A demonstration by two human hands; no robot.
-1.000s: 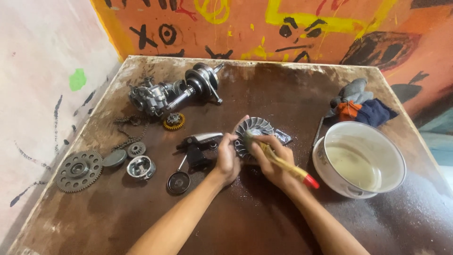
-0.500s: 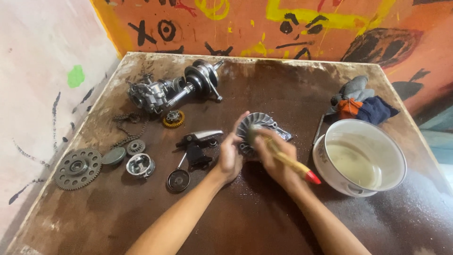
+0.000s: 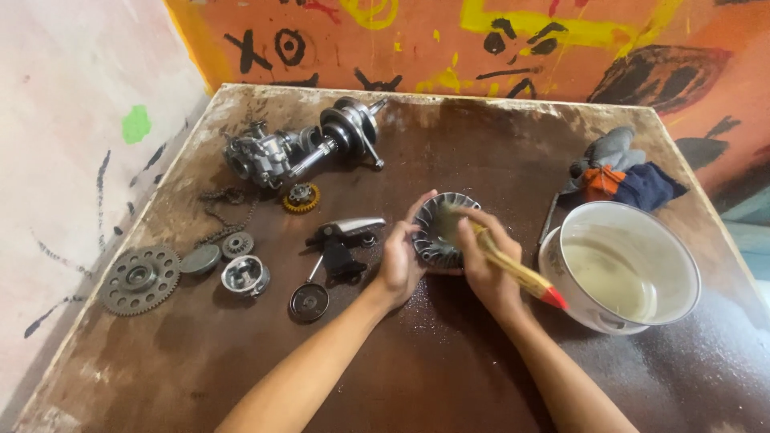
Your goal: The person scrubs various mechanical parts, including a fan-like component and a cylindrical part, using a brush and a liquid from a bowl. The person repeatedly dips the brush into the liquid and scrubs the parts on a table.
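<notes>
- Left hand [image 3: 399,265]: its grip is closed around the rim of a finned metal disc [image 3: 437,232], tilted up off the desk [image 3: 449,369].
- Right hand [image 3: 485,261]: its grip is clamped on a wooden-handled brush [image 3: 513,269], bristles touching the disc.
- A white pot [image 3: 626,269] sits just right of that grip.

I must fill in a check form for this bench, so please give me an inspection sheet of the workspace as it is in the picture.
Surface: brown table, worn, wet-looking sheen.
Job's things: round finned metal disc standing on edge; wooden-handled brush with red tip, bristles on the disc.
Clutter: crankshaft, engine part, large gear, small gears, chain, piston, white basin with cloudy liquid, rags.
Hands: left hand steadies the disc; right hand holds the brush.
Cables: nothing seen.
Surroundings: painted orange wall behind, pale wall on the left.
</notes>
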